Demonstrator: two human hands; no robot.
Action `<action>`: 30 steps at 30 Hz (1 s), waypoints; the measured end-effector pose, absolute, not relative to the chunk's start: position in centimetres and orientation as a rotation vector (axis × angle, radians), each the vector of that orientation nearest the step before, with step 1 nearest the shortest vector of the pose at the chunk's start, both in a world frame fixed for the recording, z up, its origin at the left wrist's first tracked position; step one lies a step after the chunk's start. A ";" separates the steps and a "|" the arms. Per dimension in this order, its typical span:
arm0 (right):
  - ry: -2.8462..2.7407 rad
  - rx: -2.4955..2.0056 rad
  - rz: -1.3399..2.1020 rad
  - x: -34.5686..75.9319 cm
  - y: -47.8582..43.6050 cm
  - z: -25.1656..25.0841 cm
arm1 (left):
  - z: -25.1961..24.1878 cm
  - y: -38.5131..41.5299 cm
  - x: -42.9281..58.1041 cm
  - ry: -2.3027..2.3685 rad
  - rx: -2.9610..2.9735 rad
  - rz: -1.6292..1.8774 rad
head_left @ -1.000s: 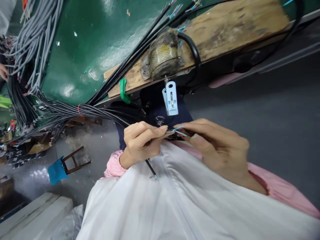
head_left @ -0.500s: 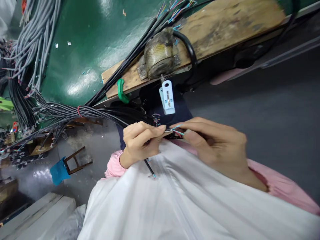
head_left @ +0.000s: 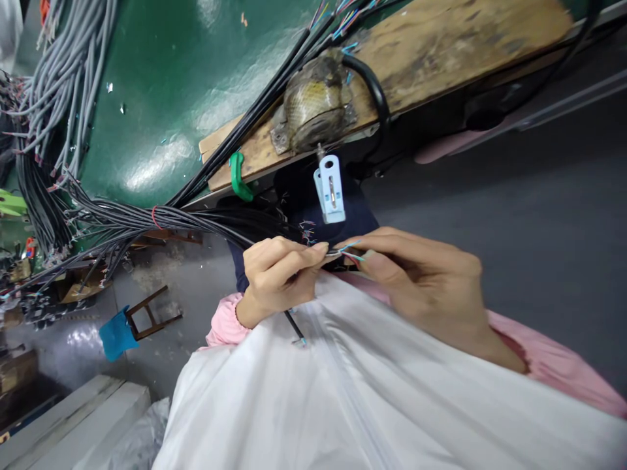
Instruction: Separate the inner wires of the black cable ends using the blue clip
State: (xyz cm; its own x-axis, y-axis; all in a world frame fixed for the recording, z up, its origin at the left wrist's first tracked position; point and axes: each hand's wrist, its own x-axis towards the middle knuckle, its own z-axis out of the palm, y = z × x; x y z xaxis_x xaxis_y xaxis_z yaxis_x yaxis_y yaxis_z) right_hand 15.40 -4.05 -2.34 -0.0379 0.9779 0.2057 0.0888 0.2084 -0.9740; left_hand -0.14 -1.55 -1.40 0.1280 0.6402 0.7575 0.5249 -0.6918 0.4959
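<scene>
My left hand (head_left: 281,274) is closed around a thin cable, its end pinched between thumb and forefinger. Blue, red and white wires (head_left: 351,252) fan out from that end. The fingertips of my right hand (head_left: 424,281) are pressed on these fine wires. A second black cable end (head_left: 296,328) hangs below my left hand against the white apron (head_left: 274,398). Above the hands, a light blue clip (head_left: 332,189) sits on the shaft of a taped motor (head_left: 316,104). A bundle of black cables (head_left: 196,220) with a red tie runs in from the left.
The motor is on a wooden board (head_left: 455,46) at the edge of the green table (head_left: 161,72). A green hook (head_left: 238,176) is at the board's edge. Grey cables (head_left: 73,85) lie at the upper left. A blue stool (head_left: 117,333) stands on the floor at left.
The view has shifted slightly. Both hands keep nearly the same pose, and the wire ends between them have moved a little to the right.
</scene>
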 end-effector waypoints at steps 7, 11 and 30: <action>-1.433 -1.122 0.804 14.6 -3.8 -2.5 | -0.3 -1.8 -0.7 1.353 2.287 1.420; -1.427 -1.132 0.609 13.7 -3.6 -2.6 | 0.0 -2.2 -1.0 1.350 2.298 1.395; -1.238 -1.019 0.816 12.3 -4.3 -2.6 | 3.7 -1.1 -4.0 1.081 1.788 0.813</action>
State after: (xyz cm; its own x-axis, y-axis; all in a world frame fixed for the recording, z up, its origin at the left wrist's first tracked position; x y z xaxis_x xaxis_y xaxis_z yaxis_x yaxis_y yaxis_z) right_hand 12.26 -4.32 -2.60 0.1667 0.9198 0.3552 0.0360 0.3543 -0.9344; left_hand -4.04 -1.12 3.66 0.4096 0.9076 0.0917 0.3393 -0.2449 0.9083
